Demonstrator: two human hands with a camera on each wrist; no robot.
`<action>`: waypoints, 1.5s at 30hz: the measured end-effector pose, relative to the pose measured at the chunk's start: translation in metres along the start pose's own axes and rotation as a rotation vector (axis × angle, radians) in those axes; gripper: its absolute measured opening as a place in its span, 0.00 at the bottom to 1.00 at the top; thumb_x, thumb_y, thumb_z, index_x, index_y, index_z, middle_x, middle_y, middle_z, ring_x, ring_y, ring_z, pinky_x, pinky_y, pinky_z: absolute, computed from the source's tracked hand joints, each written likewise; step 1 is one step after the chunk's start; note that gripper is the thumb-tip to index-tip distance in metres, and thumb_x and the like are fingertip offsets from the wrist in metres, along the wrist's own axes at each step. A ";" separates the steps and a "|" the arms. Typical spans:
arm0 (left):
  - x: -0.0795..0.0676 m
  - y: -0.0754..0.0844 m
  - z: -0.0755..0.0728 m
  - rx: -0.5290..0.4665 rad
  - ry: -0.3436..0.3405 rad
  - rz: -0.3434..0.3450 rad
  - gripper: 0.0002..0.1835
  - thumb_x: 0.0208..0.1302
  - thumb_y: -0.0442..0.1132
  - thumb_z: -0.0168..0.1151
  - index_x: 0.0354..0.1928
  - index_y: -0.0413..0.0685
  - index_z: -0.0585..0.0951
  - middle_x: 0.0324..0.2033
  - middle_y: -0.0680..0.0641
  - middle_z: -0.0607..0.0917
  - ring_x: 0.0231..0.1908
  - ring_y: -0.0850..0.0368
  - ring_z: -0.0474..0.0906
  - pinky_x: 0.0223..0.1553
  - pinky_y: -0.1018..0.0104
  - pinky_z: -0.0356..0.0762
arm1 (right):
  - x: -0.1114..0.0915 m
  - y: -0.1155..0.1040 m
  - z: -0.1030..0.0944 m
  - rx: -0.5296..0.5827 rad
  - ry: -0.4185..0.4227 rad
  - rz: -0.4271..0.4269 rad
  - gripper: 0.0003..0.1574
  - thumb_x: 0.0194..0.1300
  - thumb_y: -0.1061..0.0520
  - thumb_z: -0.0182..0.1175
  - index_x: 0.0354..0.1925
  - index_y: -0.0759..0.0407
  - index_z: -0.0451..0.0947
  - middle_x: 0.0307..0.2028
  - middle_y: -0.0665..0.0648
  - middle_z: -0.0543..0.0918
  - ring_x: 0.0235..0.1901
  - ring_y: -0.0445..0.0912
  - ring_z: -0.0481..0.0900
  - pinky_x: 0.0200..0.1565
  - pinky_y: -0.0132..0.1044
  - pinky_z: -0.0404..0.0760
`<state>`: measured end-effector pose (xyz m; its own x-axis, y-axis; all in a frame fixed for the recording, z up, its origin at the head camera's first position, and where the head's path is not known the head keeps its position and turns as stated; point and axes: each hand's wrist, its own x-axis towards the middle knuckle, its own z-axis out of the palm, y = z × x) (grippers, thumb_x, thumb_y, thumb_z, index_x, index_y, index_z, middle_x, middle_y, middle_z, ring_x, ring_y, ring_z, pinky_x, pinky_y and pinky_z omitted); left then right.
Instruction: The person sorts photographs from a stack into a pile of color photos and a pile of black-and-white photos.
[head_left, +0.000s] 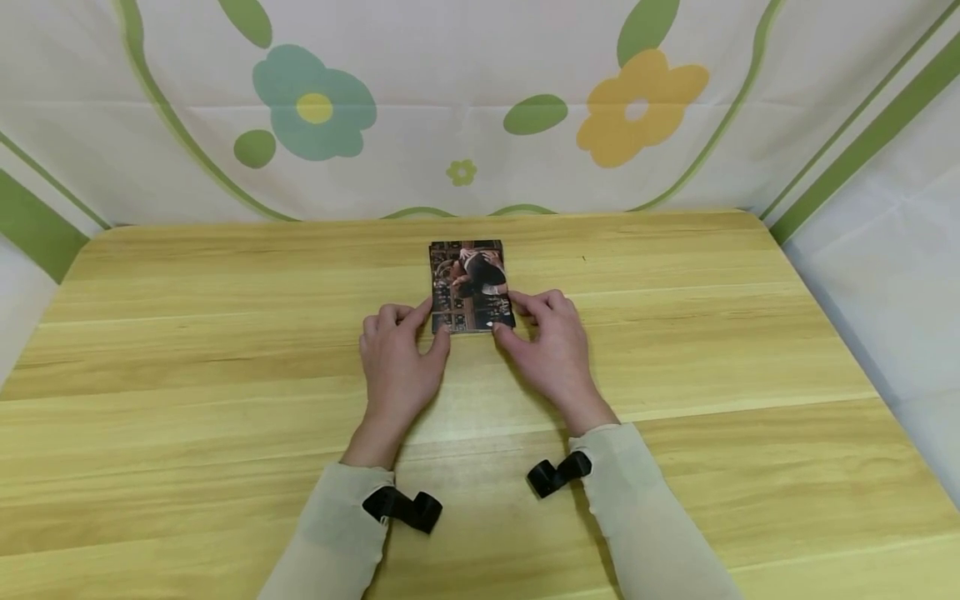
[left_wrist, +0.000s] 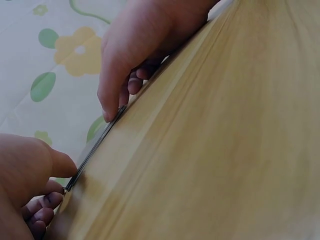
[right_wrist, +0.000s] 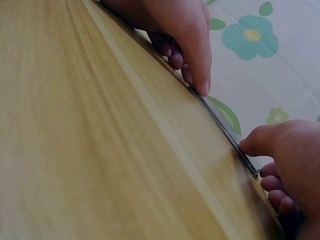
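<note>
A small stack of photo cards (head_left: pixel 471 287) lies on the wooden table, its top picture dark with a figure turned sideways. My left hand (head_left: pixel 401 358) holds the near left corner, thumb at the front edge and index finger along the left side. At the near right corner, my right hand (head_left: pixel 553 346) grips the stack the same way. From the left wrist, the thin dark edge of the cards (left_wrist: pixel 95 149) runs between both hands. The right wrist view also gives the stack (right_wrist: pixel 222 129) edge-on, lying low on the tabletop; its number of cards cannot be told.
The light wooden table (head_left: pixel 225 417) ends at a back edge just beyond the cards. Behind it hangs a white cloth (head_left: pixel 420 75) printed with flowers and leaves. Black straps with small black blocks (head_left: pixel 425 512) sit at both cuffs. A tiny dark mark (head_left: pixel 584 258) shows right of the stack.
</note>
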<state>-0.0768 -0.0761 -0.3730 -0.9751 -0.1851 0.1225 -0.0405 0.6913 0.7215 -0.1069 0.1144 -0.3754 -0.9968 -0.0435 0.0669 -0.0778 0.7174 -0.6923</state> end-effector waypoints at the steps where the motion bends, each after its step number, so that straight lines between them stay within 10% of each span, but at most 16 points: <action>1: 0.000 0.000 0.000 -0.001 0.002 0.001 0.26 0.73 0.43 0.66 0.70 0.43 0.82 0.52 0.37 0.79 0.53 0.37 0.67 0.62 0.41 0.63 | 0.000 0.000 0.000 -0.001 0.000 0.001 0.35 0.69 0.47 0.72 0.71 0.53 0.81 0.51 0.57 0.79 0.50 0.52 0.73 0.51 0.46 0.72; 20: 0.000 -0.004 -0.001 -0.100 0.047 0.006 0.26 0.72 0.41 0.69 0.70 0.44 0.82 0.53 0.38 0.85 0.54 0.38 0.70 0.63 0.41 0.65 | 0.001 -0.003 0.002 0.041 0.011 -0.004 0.34 0.69 0.48 0.72 0.70 0.53 0.81 0.51 0.55 0.80 0.49 0.51 0.75 0.52 0.44 0.73; 45: 0.003 -0.002 0.002 -0.325 0.139 0.036 0.18 0.69 0.32 0.69 0.60 0.40 0.88 0.43 0.39 0.90 0.49 0.41 0.74 0.61 0.50 0.61 | 0.000 -0.005 0.009 0.386 0.112 0.058 0.29 0.68 0.62 0.69 0.66 0.53 0.84 0.47 0.55 0.83 0.45 0.47 0.81 0.48 0.35 0.82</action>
<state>-0.0799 -0.0765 -0.3752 -0.9347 -0.2734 0.2272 0.0864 0.4451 0.8913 -0.1062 0.1050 -0.3782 -0.9932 0.0811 0.0829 -0.0435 0.4020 -0.9146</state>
